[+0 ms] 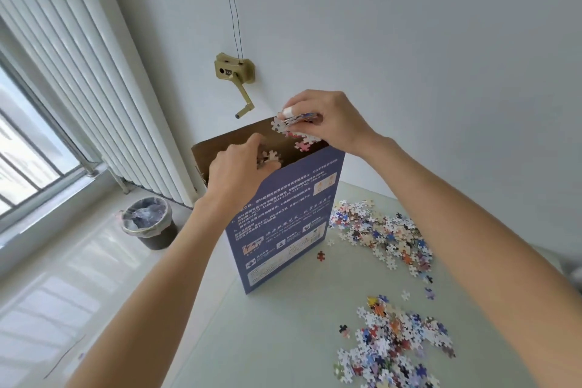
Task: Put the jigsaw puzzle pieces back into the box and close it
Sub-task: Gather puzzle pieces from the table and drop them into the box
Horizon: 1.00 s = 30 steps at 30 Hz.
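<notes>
Nearest the lens, both my forearms reach forward toward the upright puzzle box [285, 217], which stands on its narrow end on the pale table [277, 340] with its top open. Left hand [239, 164]: fingers curled over the near rim of the box mouth, gripping a few pale puzzle pieces [270, 157] at the opening. Right hand [327, 121]: held above the far right corner of the box mouth, fingers pinching a small cluster of pieces [291, 124], some of which hang down toward the opening; one finger wears a white wrap. Right of the box, a loose heap of multicoloured pieces [382, 233] lies on the table; a second heap [393, 346] lies nearer to me, in front of and right of the box. Single red piece [320, 256]: just beside the box's right lower edge. Left of the box, on the floor: a dark waste bin [148, 224] with a plastic liner. Behind the box, on the wall: a brass-coloured hand crank [234, 72].
</notes>
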Each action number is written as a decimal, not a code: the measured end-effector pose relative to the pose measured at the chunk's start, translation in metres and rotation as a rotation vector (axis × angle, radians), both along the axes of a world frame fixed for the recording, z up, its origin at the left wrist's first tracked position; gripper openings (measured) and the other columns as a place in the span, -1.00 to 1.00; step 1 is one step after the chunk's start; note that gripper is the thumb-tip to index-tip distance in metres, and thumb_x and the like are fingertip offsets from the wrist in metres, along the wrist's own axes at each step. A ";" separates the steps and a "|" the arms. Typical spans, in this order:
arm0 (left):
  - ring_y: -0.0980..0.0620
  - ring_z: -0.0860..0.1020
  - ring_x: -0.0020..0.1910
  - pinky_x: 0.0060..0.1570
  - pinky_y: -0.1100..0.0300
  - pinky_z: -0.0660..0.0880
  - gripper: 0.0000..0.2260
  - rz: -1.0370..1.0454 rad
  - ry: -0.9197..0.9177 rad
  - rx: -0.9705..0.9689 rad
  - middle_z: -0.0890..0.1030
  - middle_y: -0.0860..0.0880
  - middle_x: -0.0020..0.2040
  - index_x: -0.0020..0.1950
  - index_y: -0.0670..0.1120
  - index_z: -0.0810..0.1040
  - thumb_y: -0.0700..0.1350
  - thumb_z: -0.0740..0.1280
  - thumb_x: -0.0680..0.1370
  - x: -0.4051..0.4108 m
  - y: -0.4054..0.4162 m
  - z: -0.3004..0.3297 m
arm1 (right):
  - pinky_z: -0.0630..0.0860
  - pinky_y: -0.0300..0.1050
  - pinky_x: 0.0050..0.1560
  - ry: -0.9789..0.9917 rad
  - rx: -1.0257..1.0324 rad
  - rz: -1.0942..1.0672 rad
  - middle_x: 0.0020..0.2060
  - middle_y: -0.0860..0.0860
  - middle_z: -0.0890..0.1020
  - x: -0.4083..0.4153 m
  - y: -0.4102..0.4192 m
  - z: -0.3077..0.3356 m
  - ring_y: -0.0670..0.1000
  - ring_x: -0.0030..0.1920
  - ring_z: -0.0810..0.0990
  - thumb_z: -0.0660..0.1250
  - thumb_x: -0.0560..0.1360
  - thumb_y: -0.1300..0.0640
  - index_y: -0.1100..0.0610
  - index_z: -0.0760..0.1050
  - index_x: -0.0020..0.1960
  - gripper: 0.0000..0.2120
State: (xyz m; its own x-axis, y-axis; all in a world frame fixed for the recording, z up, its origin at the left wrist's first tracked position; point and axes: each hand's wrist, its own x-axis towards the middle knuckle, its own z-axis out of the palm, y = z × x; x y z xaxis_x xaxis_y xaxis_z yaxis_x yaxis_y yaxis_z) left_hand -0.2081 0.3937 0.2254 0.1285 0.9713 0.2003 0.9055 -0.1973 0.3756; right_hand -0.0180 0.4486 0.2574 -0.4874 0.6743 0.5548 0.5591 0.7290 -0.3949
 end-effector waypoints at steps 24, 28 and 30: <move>0.09 0.61 -0.16 -0.17 0.15 0.56 -0.90 -0.087 -0.041 0.130 0.67 0.12 -0.15 -0.01 0.10 0.63 -0.02 0.36 0.50 -0.005 -0.011 -0.008 | 0.49 -0.09 0.07 -0.361 -0.412 0.006 -0.14 -0.11 0.64 -0.025 0.010 -0.008 -0.12 -0.08 0.57 0.42 0.44 0.08 0.07 0.63 0.00 -0.84; 0.03 0.62 -0.17 -0.19 0.06 0.57 -0.86 -0.075 0.002 0.272 0.67 0.09 -0.14 0.04 0.04 0.61 -0.05 0.29 0.54 -0.002 -0.017 -0.009 | 0.53 -0.01 0.02 -0.253 -0.312 -0.073 -0.14 -0.09 0.67 -0.020 -0.003 -0.015 -0.13 -0.12 0.60 0.37 0.47 0.09 0.06 0.63 -0.03 -0.89; 0.00 0.61 -0.24 -0.31 0.07 0.56 -0.87 -0.099 -0.022 0.456 0.66 0.05 -0.18 0.01 -0.02 0.61 -0.09 0.29 0.54 0.001 -0.028 -0.009 | 0.56 -0.05 -0.04 -0.120 -0.180 -0.125 -0.13 -0.07 0.67 -0.017 -0.024 -0.021 -0.12 -0.12 0.61 0.33 0.50 0.10 0.06 0.62 -0.02 -0.88</move>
